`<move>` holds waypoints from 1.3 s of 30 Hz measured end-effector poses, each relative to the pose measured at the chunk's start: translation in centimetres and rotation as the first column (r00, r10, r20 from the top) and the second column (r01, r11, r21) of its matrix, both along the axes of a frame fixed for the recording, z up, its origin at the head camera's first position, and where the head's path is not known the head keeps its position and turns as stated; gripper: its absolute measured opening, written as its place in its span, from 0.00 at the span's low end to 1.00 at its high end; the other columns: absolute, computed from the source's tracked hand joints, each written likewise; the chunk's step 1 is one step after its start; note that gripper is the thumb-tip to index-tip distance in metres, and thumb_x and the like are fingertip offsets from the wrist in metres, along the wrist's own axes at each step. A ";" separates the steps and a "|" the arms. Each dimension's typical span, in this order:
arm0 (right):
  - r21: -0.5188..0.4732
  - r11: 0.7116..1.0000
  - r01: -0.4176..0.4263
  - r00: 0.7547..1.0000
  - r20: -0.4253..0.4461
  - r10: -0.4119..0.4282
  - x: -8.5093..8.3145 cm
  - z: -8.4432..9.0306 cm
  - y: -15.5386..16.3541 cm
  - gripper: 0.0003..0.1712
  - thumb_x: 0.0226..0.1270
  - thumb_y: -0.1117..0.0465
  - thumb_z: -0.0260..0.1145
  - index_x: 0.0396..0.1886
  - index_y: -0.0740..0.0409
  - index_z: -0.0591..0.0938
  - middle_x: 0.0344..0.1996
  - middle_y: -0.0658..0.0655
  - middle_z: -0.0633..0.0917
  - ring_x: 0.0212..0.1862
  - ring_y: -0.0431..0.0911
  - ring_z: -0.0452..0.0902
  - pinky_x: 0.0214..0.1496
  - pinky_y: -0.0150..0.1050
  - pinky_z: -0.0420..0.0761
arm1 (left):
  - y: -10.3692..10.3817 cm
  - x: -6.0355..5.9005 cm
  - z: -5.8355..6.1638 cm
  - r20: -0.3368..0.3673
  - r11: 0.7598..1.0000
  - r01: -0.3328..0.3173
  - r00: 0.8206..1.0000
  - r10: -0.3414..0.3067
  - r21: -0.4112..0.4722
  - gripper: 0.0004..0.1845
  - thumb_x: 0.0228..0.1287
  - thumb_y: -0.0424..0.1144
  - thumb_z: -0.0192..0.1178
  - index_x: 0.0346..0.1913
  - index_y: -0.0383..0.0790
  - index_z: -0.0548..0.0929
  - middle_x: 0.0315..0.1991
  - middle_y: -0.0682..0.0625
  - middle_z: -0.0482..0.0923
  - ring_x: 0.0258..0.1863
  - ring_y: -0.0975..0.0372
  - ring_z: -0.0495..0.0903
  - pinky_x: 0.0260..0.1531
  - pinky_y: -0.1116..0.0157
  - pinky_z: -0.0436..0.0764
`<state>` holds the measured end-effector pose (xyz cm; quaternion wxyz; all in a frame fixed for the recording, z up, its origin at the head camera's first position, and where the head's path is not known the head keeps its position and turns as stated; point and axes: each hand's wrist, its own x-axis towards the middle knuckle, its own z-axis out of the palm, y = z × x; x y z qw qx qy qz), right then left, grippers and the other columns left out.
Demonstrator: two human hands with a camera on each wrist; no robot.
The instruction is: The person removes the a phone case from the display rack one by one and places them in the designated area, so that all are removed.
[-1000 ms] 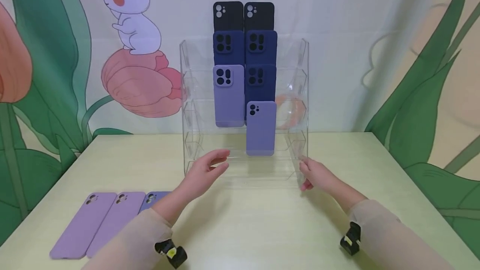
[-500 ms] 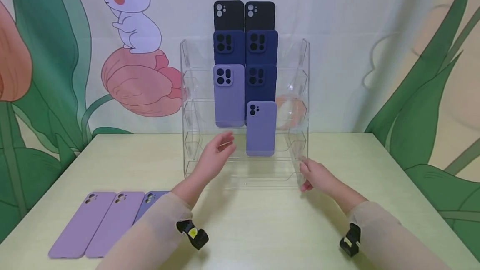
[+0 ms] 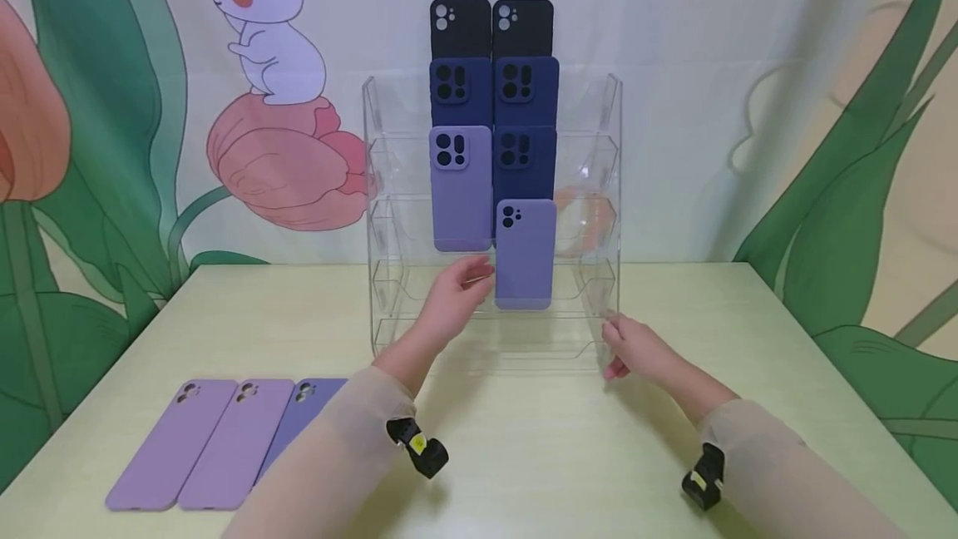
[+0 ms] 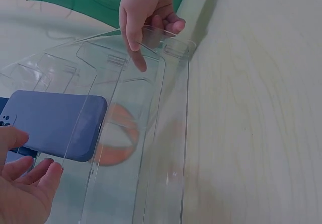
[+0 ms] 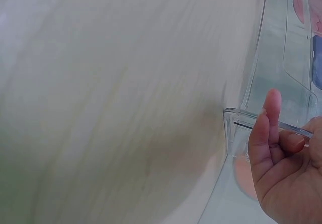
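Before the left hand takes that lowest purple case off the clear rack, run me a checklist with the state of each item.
1. Left hand free to grasp: ok, fingers open beside the lowest purple case, holding nothing.
2. Contact with the case: cannot tell, fingertips look just short of its left edge.
3. Rack steadied: ok, right hand grips the clear rack at its lower right front corner.
4. Case seated upright on its tier: ok.
5. Path clear of neighbours: not ok, a lilac case hangs just above the left hand.
6. Room on the table: ok, bare surface right of the three flat cases.

Sheer beige sleeves (image 3: 352, 431), black-yellow wrist cameras (image 3: 419, 447).
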<state>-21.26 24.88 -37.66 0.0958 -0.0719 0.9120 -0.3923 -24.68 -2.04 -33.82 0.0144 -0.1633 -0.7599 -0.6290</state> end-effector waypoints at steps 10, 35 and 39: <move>0.007 1.000 0.007 1.000 0.014 -0.007 0.0 0.1 -0.2 0.30 0.74 0.60 0.39 0.69 0.75 0.51 0.25 0.62 0.71 0.22 0.47 0.78 0.29 0.38 0.80 | 1.1 -0.5 0.2 0.001 0.992 -0.056 0.998 0.056 -0.115 0.23 0.64 0.32 0.56 0.62 0.32 0.71 0.50 0.39 0.77 0.49 0.50 0.78 0.46 0.60 0.78; 0.000 1.000 -0.013 1.000 0.006 0.013 0.0 0.1 0.0 0.31 0.74 0.59 0.40 0.69 0.74 0.49 0.22 0.60 0.70 0.21 0.47 0.77 0.29 0.38 0.80 | 0.3 0.7 1.5 0.028 0.995 -0.040 0.999 0.037 0.090 0.17 0.66 0.30 0.54 0.56 0.28 0.74 0.44 0.39 0.76 0.40 0.55 0.77 0.38 0.62 0.81; 0.000 0.999 -0.034 0.999 -0.009 0.034 0.1 -0.1 0.1 0.32 0.73 0.58 0.39 0.68 0.76 0.49 0.22 0.60 0.70 0.21 0.46 0.77 0.29 0.38 0.80 | -0.3 1.5 1.3 0.042 0.996 -0.010 0.999 0.007 0.089 0.14 0.65 0.29 0.55 0.52 0.28 0.77 0.41 0.39 0.79 0.37 0.58 0.79 0.36 0.62 0.82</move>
